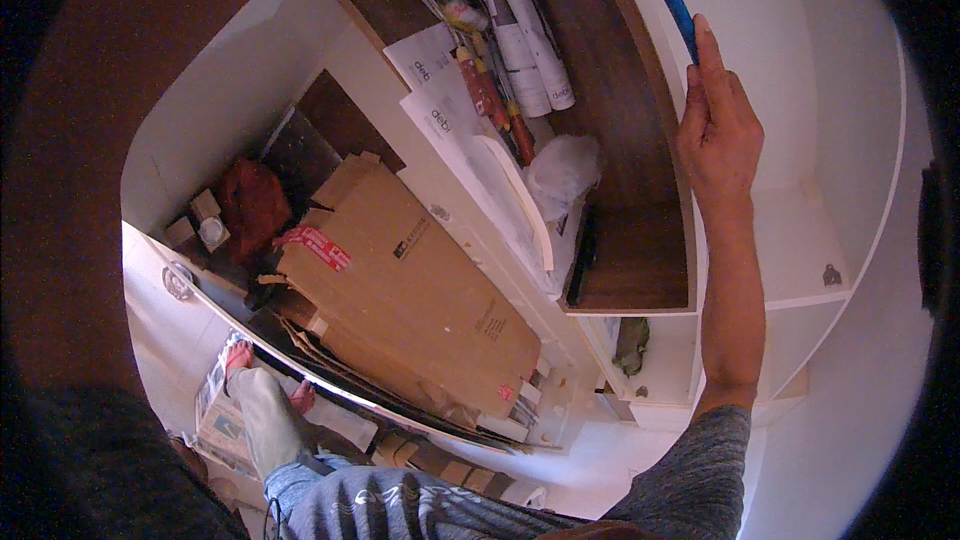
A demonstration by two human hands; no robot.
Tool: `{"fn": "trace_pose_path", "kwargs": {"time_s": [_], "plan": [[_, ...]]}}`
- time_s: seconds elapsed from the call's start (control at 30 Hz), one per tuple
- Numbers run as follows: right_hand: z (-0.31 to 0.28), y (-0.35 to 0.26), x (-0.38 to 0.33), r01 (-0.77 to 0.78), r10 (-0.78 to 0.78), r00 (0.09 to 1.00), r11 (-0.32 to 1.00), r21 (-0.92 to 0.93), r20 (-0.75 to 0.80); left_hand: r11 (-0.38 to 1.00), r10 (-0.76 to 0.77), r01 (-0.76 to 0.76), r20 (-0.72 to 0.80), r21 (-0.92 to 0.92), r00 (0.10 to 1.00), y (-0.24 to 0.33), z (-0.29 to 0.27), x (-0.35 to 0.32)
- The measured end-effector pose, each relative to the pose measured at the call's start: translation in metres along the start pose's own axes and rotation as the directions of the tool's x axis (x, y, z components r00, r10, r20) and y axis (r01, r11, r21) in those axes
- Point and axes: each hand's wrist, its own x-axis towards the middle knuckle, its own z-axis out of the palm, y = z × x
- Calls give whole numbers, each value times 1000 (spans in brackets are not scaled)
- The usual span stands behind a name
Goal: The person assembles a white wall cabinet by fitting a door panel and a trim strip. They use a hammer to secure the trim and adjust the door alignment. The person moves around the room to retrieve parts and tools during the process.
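Reaching upward, the right hand (718, 130) presses against the right edge of a dark wooden shelf (640, 230), its fingers (708, 55) extended along a blue-handled tool (681, 10) and closed on its lower end. The tool stands at the shelf's far right corner, touching the white cabinet wall (790, 60); its dark head lies at the upper rim of the view, too blurred to identify. The left hand is out of view.

Shelf contents crowd the left and centre: rolled white papers (525, 35), a bundle of coloured tubes (485, 90), flat white paper bags (450, 130) overhanging the front edge, and a crumpled clear plastic bag (565, 168). The bare strip of wood between these items and the right edge is the only open run on the shelf (the forearm lies along it). A thin dark bar (582, 260) rests near the front edge.

Below, a flattened cardboard box (410, 290) leans across the lower compartment, nearly filling it, with a dark red cloth (252, 202) and small boxes (195, 215) beside its left end. A white ledge (800, 250) to the right of the forearm is mostly bare. At the bottom, the person's bare feet (240, 355) stand on spread newspaper (225, 420) on the floor.
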Motion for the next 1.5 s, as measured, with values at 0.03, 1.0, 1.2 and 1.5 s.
{"fn": "trace_pose_path", "kwargs": {"time_s": [0.03, 1.0, 1.2, 1.5], "plan": [[0, -1, 1, 12, -12, 1000, 1000, 19, -14, 979, -199, 202, 75, -33, 977, 0, 1, 0], [7, -4, 17, 26, -26, 1000, 1000, -16, -16, 885, -466, 463, 116, 46, 877, 9, -14, -8], [8, -4, 22, 25, -26, 999, 999, -37, -29, 868, -487, 496, 160, -20, 859, 12, -22, -11], [11, -5, 27, 21, -20, 1000, 999, -29, 4, 878, -472, 478, 131, -17, 872, 8, -27, -21]]}}
